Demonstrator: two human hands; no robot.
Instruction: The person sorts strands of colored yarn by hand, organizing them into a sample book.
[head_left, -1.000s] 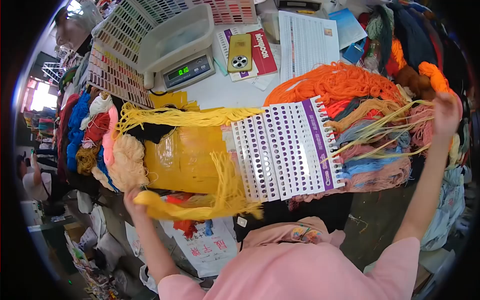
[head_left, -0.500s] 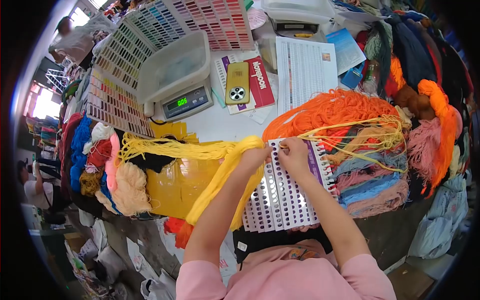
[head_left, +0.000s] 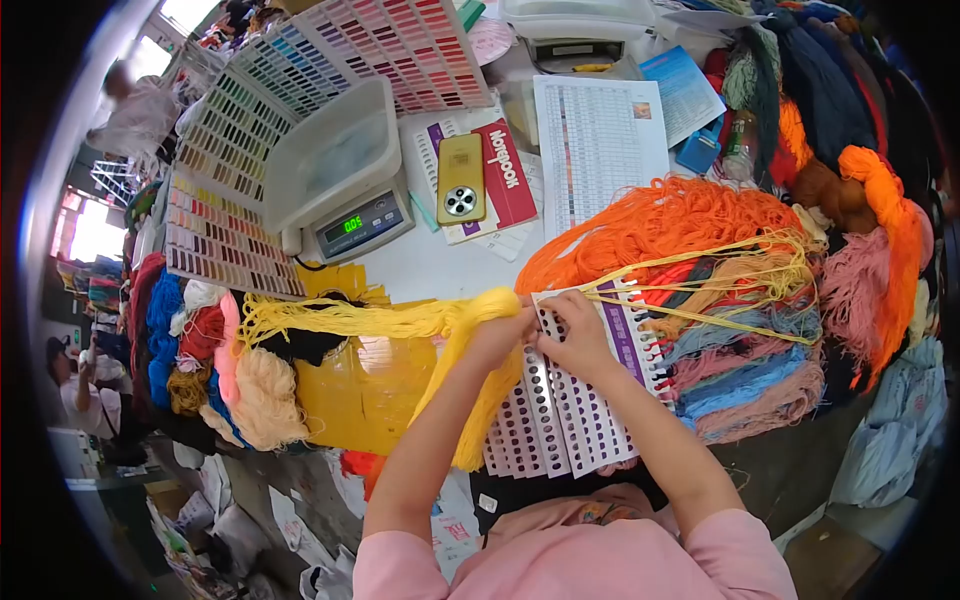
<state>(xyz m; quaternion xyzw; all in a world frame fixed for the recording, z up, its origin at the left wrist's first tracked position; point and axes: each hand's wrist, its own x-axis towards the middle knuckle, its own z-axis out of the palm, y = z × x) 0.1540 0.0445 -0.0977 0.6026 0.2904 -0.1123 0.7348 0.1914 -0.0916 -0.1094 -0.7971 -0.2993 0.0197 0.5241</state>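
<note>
A fan of white punched thread cards [head_left: 560, 425] with rows of holes lies in front of me, over a spiral-bound purple and white booklet [head_left: 625, 335]. A yellow yarn skein [head_left: 450, 335] runs from the left and drapes around my left hand [head_left: 503, 335], whose closed fingers reach the cards' upper left edge. On the upper part of the cards, my right hand [head_left: 572, 338] has thumb and fingers bent together in a pinch. What sits between those fingertips is too small to make out. Thin yellow strands [head_left: 700, 260] stretch away to the right.
An orange yarn pile [head_left: 660, 225] and folded multicoloured skeins [head_left: 740, 350] lie to the right. Behind are a digital scale [head_left: 360, 225] bearing a plastic tub [head_left: 330, 150], a gold phone [head_left: 461, 175] on a red notebook [head_left: 508, 175], a printed chart [head_left: 600, 140], and standing colour cards [head_left: 240, 120].
My right hand has shifted slightly down and left on the cards, its fingers closer to my left hand. The camera view has moved a little. The scale reading went from 0.06 to 0.05.
</note>
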